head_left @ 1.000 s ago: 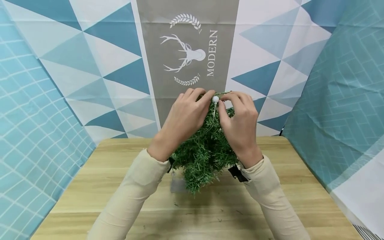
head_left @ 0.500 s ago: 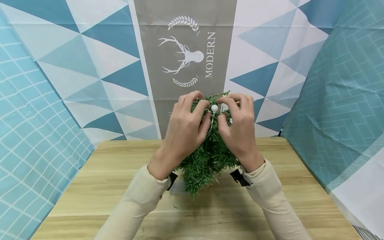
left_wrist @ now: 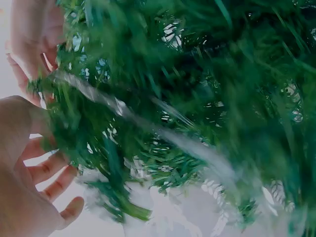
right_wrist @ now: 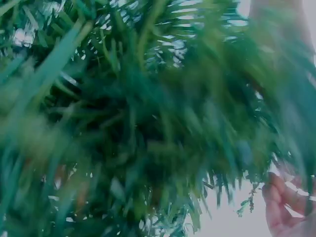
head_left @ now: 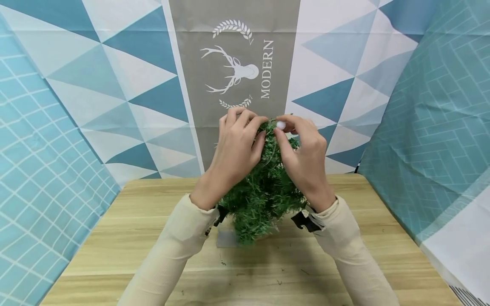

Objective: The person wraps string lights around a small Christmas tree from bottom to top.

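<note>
A small artificial Christmas tree (head_left: 260, 199) with dense green needles stands upright on the table, between the two arms. At its top, my right hand (head_left: 306, 146) pinches a small white ball light (head_left: 281, 125) between thumb and index finger. A thin clear wire (left_wrist: 118, 106) runs down through the needles in the left wrist view. My left hand (head_left: 235, 144) holds the tip of the tree from the left, with green needles between its thumb and index finger. Needles fill most of the right wrist view, with fingertips (right_wrist: 281, 202) showing at the lower right.
The wooden table (head_left: 153, 238) has several loose needle bits lying in front of the tree. A flat grey piece (head_left: 227, 239) lies by the tree's lower left. Patterned cloth (head_left: 145, 85) hangs behind the table, with more at both sides.
The white ball light has gone up and slightly right, now between the right thumb and index finger. The left hand loosened, then closed in again at the tree's tip.
</note>
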Motion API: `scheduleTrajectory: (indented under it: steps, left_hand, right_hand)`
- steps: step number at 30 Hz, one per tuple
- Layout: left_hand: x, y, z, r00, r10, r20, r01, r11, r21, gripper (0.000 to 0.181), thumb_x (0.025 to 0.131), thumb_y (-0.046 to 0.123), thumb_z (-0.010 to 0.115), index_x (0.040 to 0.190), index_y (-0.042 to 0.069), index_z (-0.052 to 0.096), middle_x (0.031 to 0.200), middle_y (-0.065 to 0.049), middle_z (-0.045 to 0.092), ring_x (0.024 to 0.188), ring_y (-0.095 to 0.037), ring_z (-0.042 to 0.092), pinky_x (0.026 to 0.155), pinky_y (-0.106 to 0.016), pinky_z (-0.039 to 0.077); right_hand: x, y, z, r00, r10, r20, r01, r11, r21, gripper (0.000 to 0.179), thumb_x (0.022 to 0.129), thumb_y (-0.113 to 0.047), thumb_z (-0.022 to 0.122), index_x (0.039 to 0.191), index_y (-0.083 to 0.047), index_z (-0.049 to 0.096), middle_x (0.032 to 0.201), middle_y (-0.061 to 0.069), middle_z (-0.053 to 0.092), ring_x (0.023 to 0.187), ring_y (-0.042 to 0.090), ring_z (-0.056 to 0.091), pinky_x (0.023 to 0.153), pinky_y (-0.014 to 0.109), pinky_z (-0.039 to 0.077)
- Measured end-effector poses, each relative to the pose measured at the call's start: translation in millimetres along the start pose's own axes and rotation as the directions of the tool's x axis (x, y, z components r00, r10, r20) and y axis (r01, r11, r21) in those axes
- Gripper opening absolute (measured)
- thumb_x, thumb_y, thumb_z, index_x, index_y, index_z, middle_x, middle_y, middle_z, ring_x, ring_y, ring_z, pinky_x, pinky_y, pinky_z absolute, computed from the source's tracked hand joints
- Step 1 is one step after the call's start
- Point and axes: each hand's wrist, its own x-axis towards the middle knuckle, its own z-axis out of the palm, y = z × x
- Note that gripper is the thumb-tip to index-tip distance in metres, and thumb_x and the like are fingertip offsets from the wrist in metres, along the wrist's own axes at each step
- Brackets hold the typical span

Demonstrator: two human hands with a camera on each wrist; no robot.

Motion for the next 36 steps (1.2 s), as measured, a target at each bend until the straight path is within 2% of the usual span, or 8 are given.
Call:
scheduleTrajectory:
  steps: [8,13,16,19,23,27,32,36]
  left_hand:
    - [0.7,-9.0,2.5,0.999,-0.004,-0.040,-0.006,0.972,-0.236,0.025,0.081,0.003,0.058,0.105,0.004,0.061,0.095,-0.005,0.057,0.095,-0.018,0.046,0.084,-0.031,0.037]
    - [0.3,-15.8,6.3,0.977,-0.164,-0.134,0.120,0.951,-0.284,0.026,0.082,0.005,0.055,0.108,0.001,0.054,0.099,-0.009,0.055,0.093,-0.020,0.050,0.084,-0.026,0.040]
    - [1.0,-19.7,5.4,0.945,-0.319,-0.072,0.275,0.893,-0.357,0.030,0.085,0.009,0.054,0.115,0.004,0.051,0.102,-0.008,0.059,0.092,-0.016,0.054,0.083,-0.024,0.042]
    - [-0.5,-21.1,3.6,0.920,-0.389,0.050,0.368,0.811,-0.455,0.030,0.087,0.011,0.052,0.118,0.009,0.049,0.097,-0.004,0.063,0.086,-0.009,0.059,0.079,-0.022,0.046]
    - [-3.3,-19.1,0.6,0.928,-0.362,0.089,0.348,0.755,-0.556,0.025,0.088,0.008,0.052,0.112,0.012,0.049,0.089,0.000,0.062,0.079,-0.005,0.060,0.075,-0.022,0.047]
    - [-5.0,-16.9,-3.0,0.953,-0.300,0.046,0.275,0.791,-0.547,0.023,0.087,0.006,0.050,0.110,0.011,0.049,0.086,0.001,0.062,0.075,-0.005,0.059,0.071,-0.023,0.048]
    - [-11.2,-19.8,-5.4,0.955,-0.296,0.022,0.268,0.831,-0.487,0.023,0.087,0.007,0.051,0.110,0.012,0.052,0.088,0.000,0.062,0.077,-0.006,0.058,0.068,-0.023,0.048]
    - [-20.4,-21.9,-6.2,0.966,-0.259,0.023,0.241,0.859,-0.452,0.032,0.088,0.010,0.051,0.120,0.015,0.048,0.094,-0.001,0.060,0.081,-0.007,0.058,0.070,-0.023,0.048]
  right_hand:
    - [19.0,16.9,8.1,0.984,-0.173,0.032,0.173,0.985,-0.011,0.021,0.084,-0.013,0.062,0.102,-0.003,0.057,0.101,0.009,0.062,0.095,0.018,0.058,0.094,0.036,0.035]
    - [25.9,21.6,12.6,0.966,-0.212,0.147,0.207,0.977,0.050,0.020,0.085,-0.012,0.061,0.103,-0.004,0.059,0.105,0.006,0.062,0.100,0.016,0.058,0.097,0.034,0.033]
    - [30.5,20.9,17.4,0.958,-0.172,0.230,0.159,0.985,0.073,0.020,0.087,-0.015,0.059,0.104,-0.005,0.057,0.100,0.003,0.063,0.096,0.014,0.059,0.096,0.034,0.033]
    - [32.9,17.7,20.5,0.960,-0.075,0.270,0.055,0.995,0.081,0.019,0.088,-0.017,0.057,0.103,-0.007,0.056,0.092,0.001,0.063,0.087,0.011,0.057,0.084,0.030,0.040]
    - [34.7,9.2,22.6,0.961,0.061,0.270,-0.086,0.993,0.081,0.018,0.087,-0.019,0.058,0.101,-0.007,0.056,0.081,0.000,0.063,0.072,0.006,0.055,0.061,0.024,0.041]
    - [38.5,1.4,23.6,0.952,0.073,0.299,-0.079,0.997,0.008,0.012,0.087,-0.018,0.057,0.092,-0.008,0.062,0.076,-0.001,0.063,0.066,0.007,0.052,0.063,0.023,0.040]
    - [37.8,1.7,17.1,0.902,0.069,0.425,-0.048,0.997,-0.060,0.021,0.090,-0.025,0.052,0.082,-0.013,0.067,0.088,0.000,0.061,0.081,0.013,0.050,0.075,0.029,0.038]
    - [32.2,5.6,8.7,0.882,0.062,0.467,-0.051,0.998,-0.035,0.028,0.093,-0.032,0.045,0.093,-0.015,0.066,0.103,0.000,0.058,0.096,0.015,0.047,0.082,0.032,0.037]
